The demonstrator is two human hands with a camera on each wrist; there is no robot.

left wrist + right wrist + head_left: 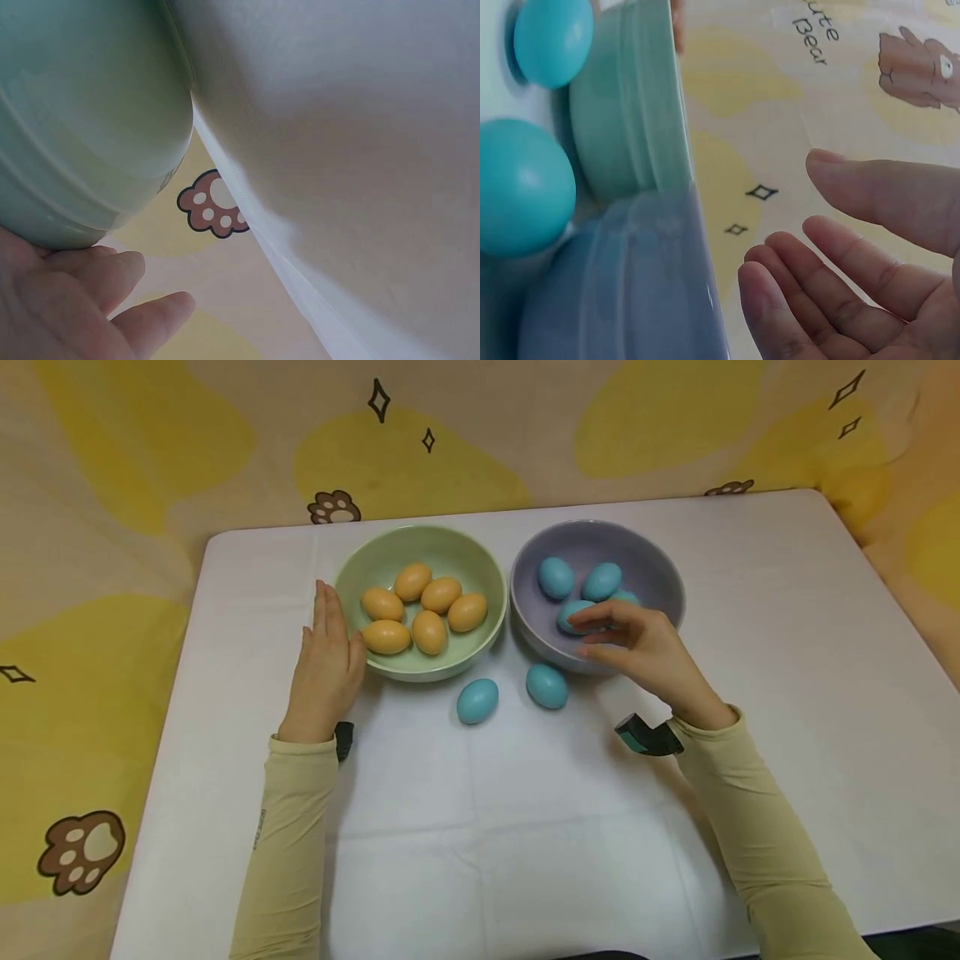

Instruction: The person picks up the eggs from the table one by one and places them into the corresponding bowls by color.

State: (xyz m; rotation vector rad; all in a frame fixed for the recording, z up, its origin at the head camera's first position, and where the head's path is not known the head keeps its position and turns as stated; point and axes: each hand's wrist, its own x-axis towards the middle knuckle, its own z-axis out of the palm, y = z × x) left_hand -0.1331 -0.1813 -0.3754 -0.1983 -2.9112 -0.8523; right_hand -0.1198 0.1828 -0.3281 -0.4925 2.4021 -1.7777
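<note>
My left hand (pixel 324 664) rests with straight fingers against the left side of a green bowl (pixel 420 670), which holds several yellow eggs (pixel 430 632). In the left wrist view, its fingers (pixel 112 277) touch the bowl's outer wall. Over the front of a purple bowl (pixel 667 560) hovers my right hand (pixel 637 647), thumb and fingers apart with nothing between them. Inside that bowl lie several blue eggs (pixel 556 577), partly hidden by the hand. Two more blue eggs lie on the table in front of the bowls, one on the left (pixel 477 701) and one on the right (pixel 547 686).
A white cloth covers the table (pixel 480 860). Both bowls stand side by side, close together near its back edge. Behind and to the left hangs a yellow patterned fabric (pixel 480 452). Dark wrist straps (pixel 649 737) sit at the cuffs.
</note>
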